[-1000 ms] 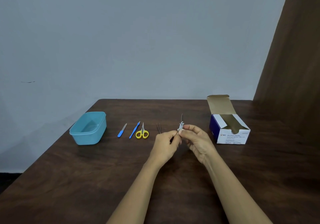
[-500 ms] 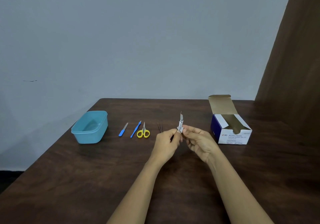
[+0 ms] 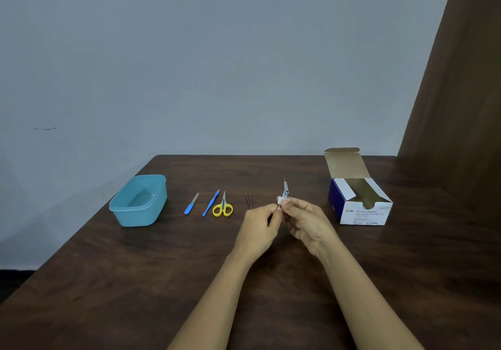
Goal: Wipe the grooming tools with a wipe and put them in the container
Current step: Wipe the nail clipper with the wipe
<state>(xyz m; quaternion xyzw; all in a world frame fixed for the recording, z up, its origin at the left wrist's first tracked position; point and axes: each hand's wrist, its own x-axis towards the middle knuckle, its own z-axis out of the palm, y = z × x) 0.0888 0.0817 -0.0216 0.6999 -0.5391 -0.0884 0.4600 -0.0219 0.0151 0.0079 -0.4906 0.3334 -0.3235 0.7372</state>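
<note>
A small metal nail clipper (image 3: 285, 191) stands upright above the table, its lever raised. My left hand (image 3: 259, 226) pinches its lower end. My right hand (image 3: 307, 221) pinches a small white wipe (image 3: 280, 200) against the clipper's body. To the left on the table lie tweezers (image 3: 248, 200), yellow-handled scissors (image 3: 223, 206), a blue cuticle tool (image 3: 211, 203) and a blue-handled nail file (image 3: 191, 204). The light blue container (image 3: 138, 200) stands at the far left with nothing visible inside.
An open box of alcohol swabs (image 3: 359, 203) stands at the right, flap up. The dark wooden table (image 3: 135, 282) ends at a grey wall behind. A brown panel rises at the far right.
The clipper stays between both hands and has turned slightly. The white wipe now shows at its base. The hands have hardly shifted.
</note>
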